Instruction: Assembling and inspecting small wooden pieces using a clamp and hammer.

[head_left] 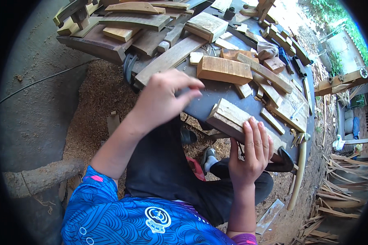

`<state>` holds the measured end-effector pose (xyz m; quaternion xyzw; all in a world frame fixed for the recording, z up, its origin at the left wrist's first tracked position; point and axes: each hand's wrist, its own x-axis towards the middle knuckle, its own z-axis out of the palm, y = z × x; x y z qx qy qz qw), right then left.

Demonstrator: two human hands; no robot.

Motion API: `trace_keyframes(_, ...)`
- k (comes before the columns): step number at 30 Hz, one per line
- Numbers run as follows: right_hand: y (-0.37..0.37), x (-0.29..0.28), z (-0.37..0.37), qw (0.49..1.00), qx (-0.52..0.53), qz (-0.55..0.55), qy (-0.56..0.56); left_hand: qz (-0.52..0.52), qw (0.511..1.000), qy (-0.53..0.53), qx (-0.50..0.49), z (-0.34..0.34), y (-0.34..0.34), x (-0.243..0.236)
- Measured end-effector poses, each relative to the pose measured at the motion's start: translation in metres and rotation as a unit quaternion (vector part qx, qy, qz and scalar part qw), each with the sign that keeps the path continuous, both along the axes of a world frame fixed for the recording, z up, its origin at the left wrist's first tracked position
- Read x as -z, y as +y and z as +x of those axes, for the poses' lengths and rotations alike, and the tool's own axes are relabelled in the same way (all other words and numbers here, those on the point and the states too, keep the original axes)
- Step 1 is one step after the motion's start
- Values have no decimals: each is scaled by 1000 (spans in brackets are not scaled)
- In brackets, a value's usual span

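A pale wooden block [229, 118] with a stepped top lies slantwise along the near edge of the dark work table [210, 90]. My right hand [251, 153] rests on its right part, fingers stretched out and close together over the top. A dark curved piece [284, 160], perhaps metal, sits at the block's right end; its kind is unclear. My left hand [167, 94] hovers by the table's left front edge, thumb and forefinger apart with nothing seen between them; its other fingers are partly hidden. Just beyond it sits a squared orange-brown wooden block [225, 69].
Boards and offcuts [135, 20] are piled at the far left, with more wood strips [274, 81] across the table's right. A tool with a long pale handle [299, 171] hangs over the right edge. Sawdust and shavings [98, 94] cover the ground; split wood strips [339, 183] lie at right.
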<state>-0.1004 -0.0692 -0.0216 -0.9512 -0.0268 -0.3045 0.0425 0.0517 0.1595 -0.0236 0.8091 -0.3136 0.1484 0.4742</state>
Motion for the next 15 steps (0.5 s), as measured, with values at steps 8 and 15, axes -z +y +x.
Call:
trace_keyframes(8,4,-3,0,1000,0,22,7,178,978,-94,-55,96,-11,-4)
trace_keyframes(15,-3,-3,1,999,-6,31,8,320,936,-149,4,149,-51,-9)
